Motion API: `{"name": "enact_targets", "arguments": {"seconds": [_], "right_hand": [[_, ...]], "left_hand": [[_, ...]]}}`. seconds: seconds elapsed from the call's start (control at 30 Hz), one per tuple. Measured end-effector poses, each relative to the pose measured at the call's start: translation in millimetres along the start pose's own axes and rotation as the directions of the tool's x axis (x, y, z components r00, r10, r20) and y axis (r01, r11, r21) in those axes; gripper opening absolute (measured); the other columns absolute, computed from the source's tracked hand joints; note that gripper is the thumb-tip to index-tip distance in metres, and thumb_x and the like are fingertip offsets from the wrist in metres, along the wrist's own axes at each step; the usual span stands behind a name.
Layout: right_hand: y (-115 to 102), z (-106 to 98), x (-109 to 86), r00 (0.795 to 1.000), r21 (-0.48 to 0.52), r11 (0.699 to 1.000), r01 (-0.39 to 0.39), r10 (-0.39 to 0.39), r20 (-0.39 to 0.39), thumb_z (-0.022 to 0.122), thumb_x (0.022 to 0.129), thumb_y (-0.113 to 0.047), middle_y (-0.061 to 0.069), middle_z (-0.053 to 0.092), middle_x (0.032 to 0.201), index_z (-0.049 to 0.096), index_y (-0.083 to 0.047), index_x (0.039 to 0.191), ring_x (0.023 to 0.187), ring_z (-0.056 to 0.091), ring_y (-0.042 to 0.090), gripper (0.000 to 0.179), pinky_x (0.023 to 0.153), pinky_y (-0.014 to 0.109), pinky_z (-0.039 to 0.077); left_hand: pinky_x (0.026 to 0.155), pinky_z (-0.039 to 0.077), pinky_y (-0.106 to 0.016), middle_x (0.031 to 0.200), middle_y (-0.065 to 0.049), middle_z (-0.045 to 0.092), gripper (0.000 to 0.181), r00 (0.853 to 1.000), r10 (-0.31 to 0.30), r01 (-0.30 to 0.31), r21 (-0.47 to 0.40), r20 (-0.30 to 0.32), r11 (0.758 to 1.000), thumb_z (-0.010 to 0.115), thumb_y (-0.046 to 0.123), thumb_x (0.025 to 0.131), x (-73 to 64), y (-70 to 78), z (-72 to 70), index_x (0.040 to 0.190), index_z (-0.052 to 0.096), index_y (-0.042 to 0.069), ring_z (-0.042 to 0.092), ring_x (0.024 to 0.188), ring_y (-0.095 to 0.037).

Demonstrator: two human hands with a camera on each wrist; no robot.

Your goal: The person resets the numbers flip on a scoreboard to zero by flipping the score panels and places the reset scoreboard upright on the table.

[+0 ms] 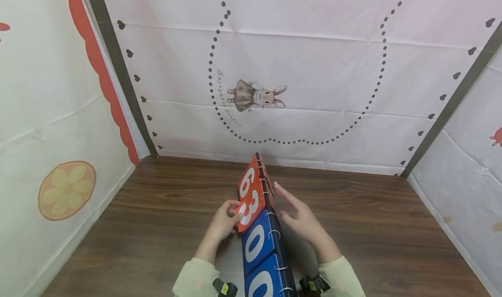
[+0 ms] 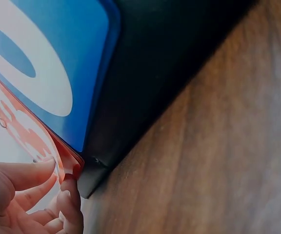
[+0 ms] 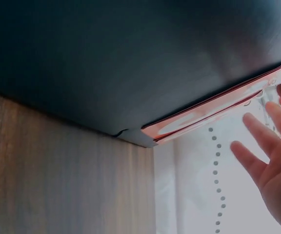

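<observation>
A tabletop flip scoreboard [image 1: 283, 252] with a black base and metal rings stands tent-like before me, running away from me. Its near side carries two blue cards [image 1: 249, 258] reading 0; farther along are red number cards [image 1: 244, 201] reading 6 and 3. At the left face, my left hand [image 1: 222, 223] pinches the lower edge of the red 3 card [image 2: 62, 161] between thumb and finger. My right hand [image 1: 307, 225] is on the other side, its fingers extended close to red cards [image 3: 199, 114] flipped over that side. Nothing shows in its grasp.
The scoreboard stands on a dark wood-grain table [image 1: 164, 209]. Behind it rises a white cloth wall [image 1: 313, 79] with a printed rabbit and dotted line. More printed cloth walls [image 1: 27, 127] close off the left and right sides.
</observation>
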State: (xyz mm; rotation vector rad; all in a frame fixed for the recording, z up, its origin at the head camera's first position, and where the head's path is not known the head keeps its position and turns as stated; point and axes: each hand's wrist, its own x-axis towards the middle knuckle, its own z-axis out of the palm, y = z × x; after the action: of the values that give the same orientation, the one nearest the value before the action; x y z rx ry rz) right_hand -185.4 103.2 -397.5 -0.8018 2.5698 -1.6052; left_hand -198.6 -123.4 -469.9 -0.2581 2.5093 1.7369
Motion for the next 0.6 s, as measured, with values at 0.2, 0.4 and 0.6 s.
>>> {"name": "enact_targets", "arguments": {"seconds": [0.2,0.4,0.6], "right_hand": [[26,4,0.3,0.993,-0.038,0.995,-0.092,0.094,0.067,0.063,0.085,-0.002,-0.002,0.027,0.150,0.033,-0.024,0.144,0.136,0.023,0.027,0.070,0.100,0.061,0.024],[34,6,-1.3,0.983,-0.037,0.987,-0.158,0.161,0.090,0.065,0.085,-0.010,0.005,0.030,0.148,0.030,-0.025,0.145,0.133,0.027,0.033,0.071,0.097,0.063,0.028],[37,7,0.1,0.976,-0.033,0.980,-0.195,0.198,0.088,0.066,0.085,-0.014,0.009,0.035,0.144,0.029,-0.026,0.145,0.130,0.032,0.035,0.072,0.094,0.062,0.033]], "left_hand": [[0.056,0.050,-0.027,0.096,-0.011,0.059,0.040,1.000,-0.021,0.021,-0.002,-0.001,1.000,0.065,0.022,0.088,-0.4,0.6,1.0,0.123,0.050,0.009,0.056,0.072,-0.020],[0.058,0.051,-0.028,0.095,-0.009,0.059,0.043,1.000,-0.011,0.011,0.009,0.021,1.000,0.064,0.025,0.088,-2.6,-1.3,1.3,0.126,0.051,0.011,0.056,0.071,-0.020],[0.060,0.051,-0.030,0.096,-0.010,0.058,0.046,0.999,-0.012,0.011,0.027,0.042,1.000,0.063,0.027,0.088,-4.0,-1.2,1.2,0.129,0.049,0.010,0.057,0.070,-0.020]]}}
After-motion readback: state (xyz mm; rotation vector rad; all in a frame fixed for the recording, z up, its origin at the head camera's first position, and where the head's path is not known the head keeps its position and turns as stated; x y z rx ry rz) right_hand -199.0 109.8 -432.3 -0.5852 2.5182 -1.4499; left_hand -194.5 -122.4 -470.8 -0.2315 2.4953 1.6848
